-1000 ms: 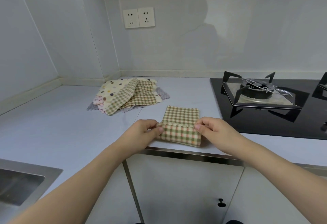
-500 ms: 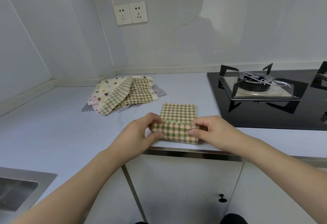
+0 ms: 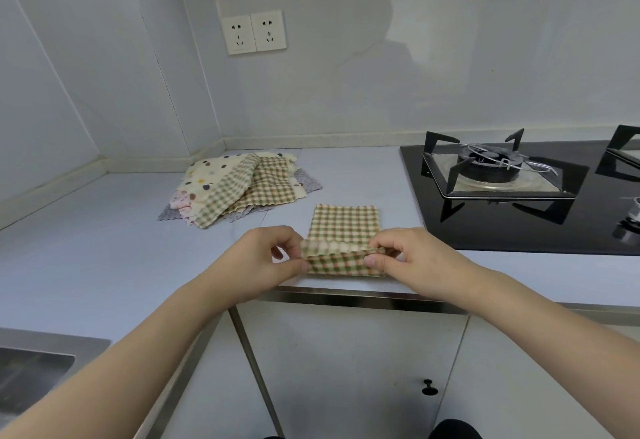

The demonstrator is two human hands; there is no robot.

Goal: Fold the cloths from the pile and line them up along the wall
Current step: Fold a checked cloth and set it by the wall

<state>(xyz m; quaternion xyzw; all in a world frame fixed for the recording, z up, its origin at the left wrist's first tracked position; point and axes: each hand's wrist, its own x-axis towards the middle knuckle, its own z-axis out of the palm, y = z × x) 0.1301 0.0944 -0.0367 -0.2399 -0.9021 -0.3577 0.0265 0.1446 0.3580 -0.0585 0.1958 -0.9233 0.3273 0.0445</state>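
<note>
Lighting is even, soft and cool. My own faint shadow falls on the wall ahead. The black hob glass carries dull reflections, no hard glare. Focus is sharp at centre; wide-angle bending curves straight lines toward the edges.

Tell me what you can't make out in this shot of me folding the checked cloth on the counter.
Head view only:
- Pile: how many cloths; upper ones cover the lower.
- Checked cloth: near corners hidden under left hand and right hand.
- Sink: cut off by the left edge.
- Second burner: cut off by the right edge.
</note>
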